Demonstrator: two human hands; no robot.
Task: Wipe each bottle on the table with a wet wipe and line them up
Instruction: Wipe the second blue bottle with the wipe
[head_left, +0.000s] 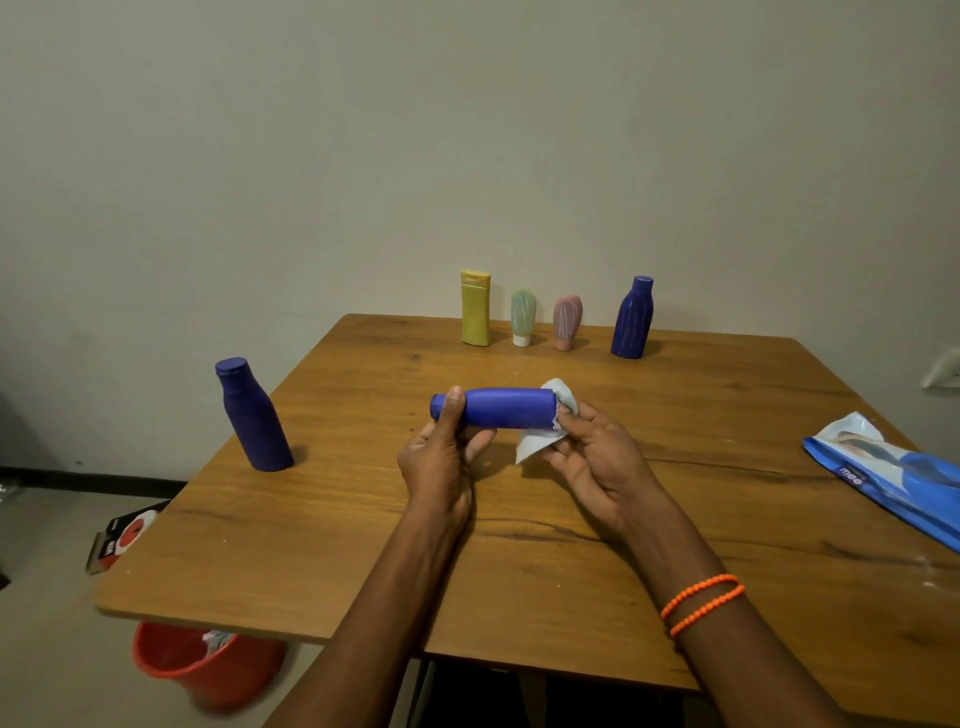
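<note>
Blue bottle (506, 414) gripped by left-hand fingers (451, 415), right-hand fingers (569, 434) pinching wipe (540, 441); 5 bottles around.

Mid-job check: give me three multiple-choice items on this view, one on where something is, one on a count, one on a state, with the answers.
1. Where does the lone upright blue bottle stand?
A. near the table's left edge
B. in the far row
C. on the floor

2. How many containers stand in the far row by the wall?
A. two
B. four
C. six

3. How is the held blue bottle oriented?
A. upright
B. upside down
C. lying level between both hands

Answers:
1 A, it stands alone near the left edge of the table.
2 B: yellow bottle, green tube, pink tube, far blue bottle.
3 C, the left hand grips its cap end, and the right hand presses the wet wipe on its base.
</note>
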